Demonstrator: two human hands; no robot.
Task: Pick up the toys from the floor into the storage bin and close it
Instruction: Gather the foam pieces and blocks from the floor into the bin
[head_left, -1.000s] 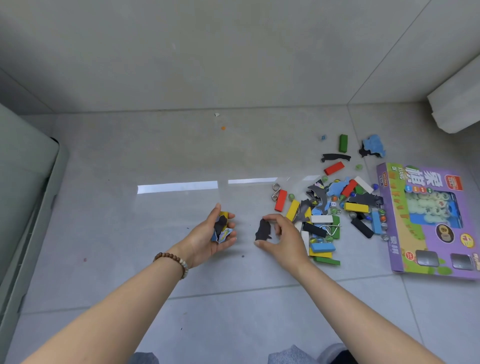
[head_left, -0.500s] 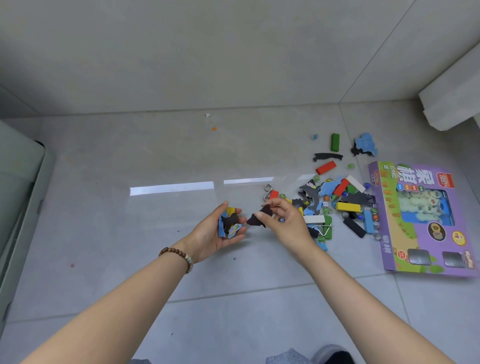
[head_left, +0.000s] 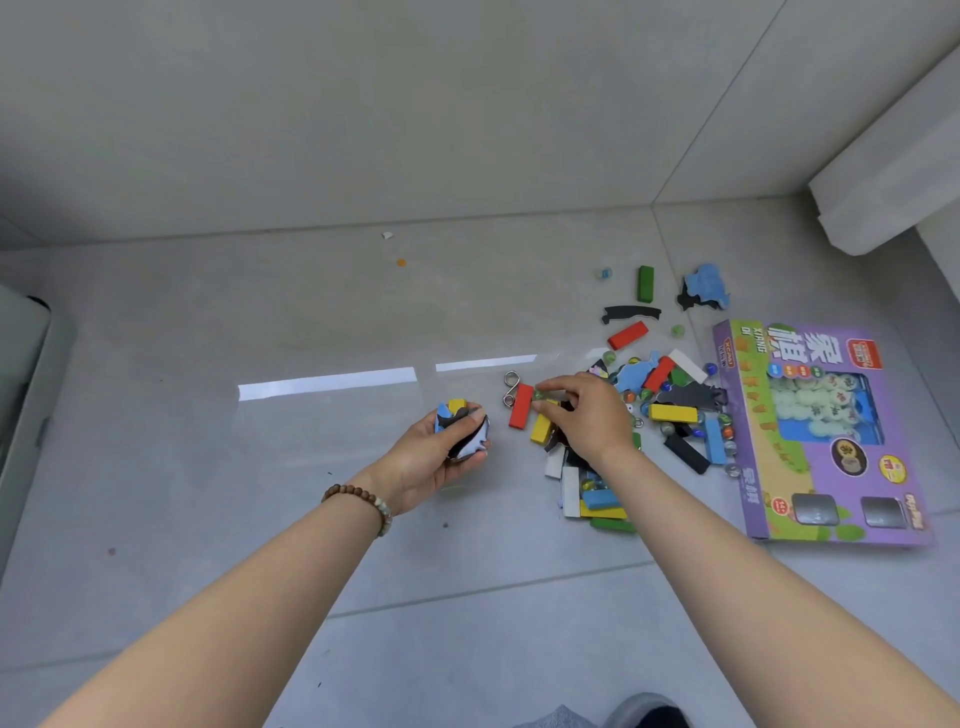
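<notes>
The purple game box (head_left: 826, 431) lies flat on the floor (head_left: 260, 467) at your right. Pale round pieces show through its window. A grey-green thing (head_left: 21, 389) peeks in at the left edge, well apart from the toys, and its inside is hidden.

Your left hand (head_left: 431, 462) is curled round a small bunch of pieces (head_left: 460, 421): a yellow one, blue ones and black ones. Your right hand (head_left: 582, 415) reaches down onto the pile of toys (head_left: 670, 415). Its finger and thumb sit on each side of a green marble (head_left: 538, 396), but whether they squeeze it is not clear.

Just beside them a red block (head_left: 521, 406) lies flat, its long side pointing away from you. A yellow block (head_left: 541, 427) lies next to it, leaning a little to the right.

The floor is shiny grey tile, and a plain grey wall (head_left: 363, 104) stands behind it.
</notes>
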